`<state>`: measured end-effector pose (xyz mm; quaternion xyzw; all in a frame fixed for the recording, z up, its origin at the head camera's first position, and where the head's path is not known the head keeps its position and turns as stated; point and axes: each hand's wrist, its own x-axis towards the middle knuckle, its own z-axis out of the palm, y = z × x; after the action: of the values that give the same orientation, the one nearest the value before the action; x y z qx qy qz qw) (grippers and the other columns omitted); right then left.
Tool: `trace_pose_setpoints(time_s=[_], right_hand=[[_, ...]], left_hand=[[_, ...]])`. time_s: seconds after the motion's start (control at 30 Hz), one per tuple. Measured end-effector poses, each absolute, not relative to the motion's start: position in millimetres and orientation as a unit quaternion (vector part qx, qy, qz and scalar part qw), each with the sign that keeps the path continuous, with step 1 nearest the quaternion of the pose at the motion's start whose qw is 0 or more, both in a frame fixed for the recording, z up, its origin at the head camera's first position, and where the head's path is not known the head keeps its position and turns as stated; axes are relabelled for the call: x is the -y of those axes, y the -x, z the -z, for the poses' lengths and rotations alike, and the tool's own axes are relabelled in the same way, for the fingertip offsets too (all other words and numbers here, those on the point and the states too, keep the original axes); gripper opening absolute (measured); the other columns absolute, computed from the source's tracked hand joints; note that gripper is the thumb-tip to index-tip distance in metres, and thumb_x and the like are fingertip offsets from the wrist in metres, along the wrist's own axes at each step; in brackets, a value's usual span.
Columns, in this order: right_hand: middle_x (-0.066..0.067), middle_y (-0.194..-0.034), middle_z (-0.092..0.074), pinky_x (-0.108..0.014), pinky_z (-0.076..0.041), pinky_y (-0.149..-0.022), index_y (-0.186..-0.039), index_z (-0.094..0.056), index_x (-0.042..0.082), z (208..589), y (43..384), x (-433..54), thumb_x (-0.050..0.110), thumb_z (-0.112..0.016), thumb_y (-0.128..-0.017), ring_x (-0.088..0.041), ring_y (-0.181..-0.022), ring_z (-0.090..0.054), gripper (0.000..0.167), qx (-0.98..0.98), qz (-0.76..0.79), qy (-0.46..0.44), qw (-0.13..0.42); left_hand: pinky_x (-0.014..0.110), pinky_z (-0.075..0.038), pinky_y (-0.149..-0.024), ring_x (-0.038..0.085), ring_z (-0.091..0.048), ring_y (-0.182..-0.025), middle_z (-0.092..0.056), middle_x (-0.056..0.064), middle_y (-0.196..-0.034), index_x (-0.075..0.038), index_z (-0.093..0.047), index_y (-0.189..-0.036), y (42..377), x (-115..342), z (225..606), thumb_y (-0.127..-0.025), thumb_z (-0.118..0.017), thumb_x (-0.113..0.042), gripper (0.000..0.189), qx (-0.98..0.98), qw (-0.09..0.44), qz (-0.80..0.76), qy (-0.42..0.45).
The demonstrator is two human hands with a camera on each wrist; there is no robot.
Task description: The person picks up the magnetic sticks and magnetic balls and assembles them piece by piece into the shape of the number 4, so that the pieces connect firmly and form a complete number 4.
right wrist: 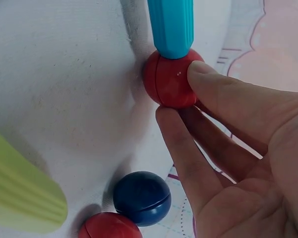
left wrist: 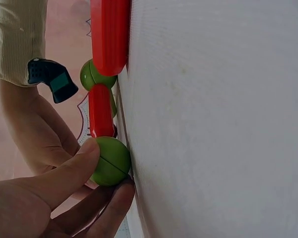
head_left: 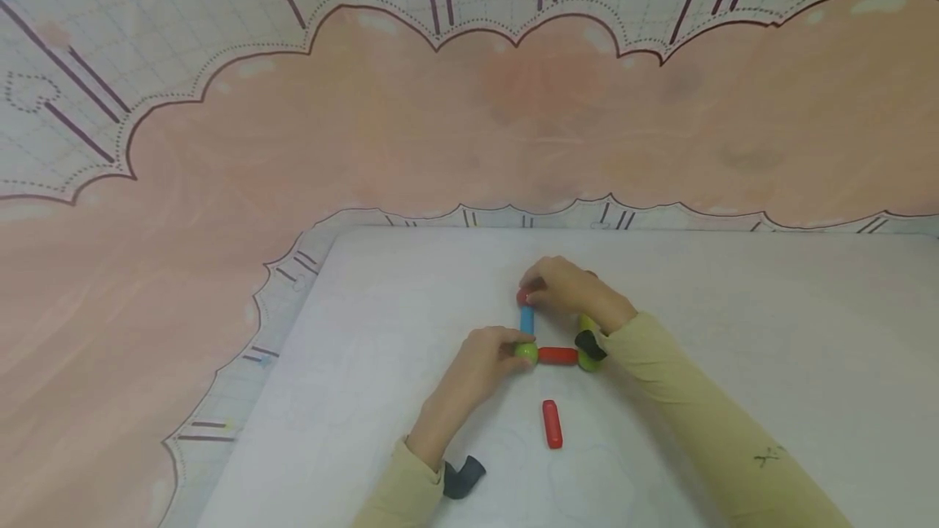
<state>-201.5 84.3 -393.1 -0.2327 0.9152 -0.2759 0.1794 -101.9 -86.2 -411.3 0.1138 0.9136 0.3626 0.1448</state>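
your left fingers (left wrist: 116,206) are pinching the green ball (left wrist: 111,161), your right fingers (right wrist: 184,148) the red ball (right wrist: 170,80), both standing only ball-wide; the blue rod (right wrist: 174,25) is bridging them at the surface (head_left: 352,398). bracing green while pressing red straight is probably avoiding skew.

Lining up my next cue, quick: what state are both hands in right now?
Left hand: closed, pinching a green ball.
Right hand: closed, pinching a red ball at the end of the blue rod.

no readable text; small dark mark (head_left: 767,457) on right sleeve (head_left: 682,385), illegible
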Motion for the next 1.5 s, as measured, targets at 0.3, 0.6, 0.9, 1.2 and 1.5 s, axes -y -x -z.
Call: trace_pose_setpoints(time_s=[0.3,0.6,0.9,1.2,1.5], right_hand=[[-0.012,-0.122,-0.068,-0.047,-0.044,-0.107,-0.121,-0.069,0.004,392.2,199.4,-85.8,0.013,-0.067,-0.095,-0.031,-0.123,-0.057,0.028,-0.917,0.276,0.223,0.183],[-0.011,-0.121,-0.068,-0.046,-0.046,-0.106,-0.120,-0.068,0.003,393.8,197.6,-88.1,0.013,-0.068,-0.094,-0.029,-0.120,-0.058,0.028,-0.916,0.286,0.226,0.169],[-0.012,-0.125,-0.065,-0.045,-0.050,-0.101,-0.127,-0.064,0.004,386.9,194.8,-93.0,0.017,-0.069,-0.094,-0.030,-0.119,-0.059,0.036,-0.912,0.309,0.200,0.180],[-0.013,-0.126,-0.064,-0.045,-0.050,-0.101,-0.125,-0.065,0.003,378.7,188.2,-103.0,0.012,-0.067,-0.094,-0.031,-0.118,-0.059,0.032,-0.918,0.306,0.213,0.137],[-0.014,-0.124,-0.065,-0.046,-0.050,-0.101,-0.125,-0.065,0.002,381.8,188.2,-117.1,0.010,-0.067,-0.094,-0.031,-0.115,-0.061,0.032,-0.920,0.301,0.229,0.103]], left_hand=[[0.037,-0.055,-0.093,0.019,-0.063,-0.098,-0.071,0.005,-0.116,-0.012,-0.072,-0.122,101.7,85.3,412.0,-0.087,-0.077,-0.016,0.035,-0.913,0.145,-0.366,-0.112],[0.037,-0.055,-0.092,0.019,-0.063,-0.097,-0.071,0.006,-0.116,-0.011,-0.072,-0.122,101.5,84.2,410.2,-0.087,-0.076,-0.014,0.035,-0.913,0.144,-0.365,-0.112],[0.036,-0.055,-0.092,0.019,-0.063,-0.097,-0.071,0.006,-0.117,-0.011,-0.071,-0.123,101.1,84.3,409.4,-0.088,-0.076,-0.015,0.036,-0.914,0.145,-0.361,-0.111],[0.036,-0.055,-0.091,0.018,-0.062,-0.096,-0.071,0.006,-0.114,-0.011,-0.071,-0.122,100.7,84.1,409.4,-0.088,-0.075,-0.014,0.035,-0.917,0.144,-0.353,-0.114],[0.030,-0.053,-0.084,0.014,-0.058,-0.088,-0.072,0.001,-0.107,-0.013,-0.072,-0.121,102.2,84.4,409.9,-0.088,-0.076,-0.016,0.034,-0.926,0.134,-0.325,-0.138]])
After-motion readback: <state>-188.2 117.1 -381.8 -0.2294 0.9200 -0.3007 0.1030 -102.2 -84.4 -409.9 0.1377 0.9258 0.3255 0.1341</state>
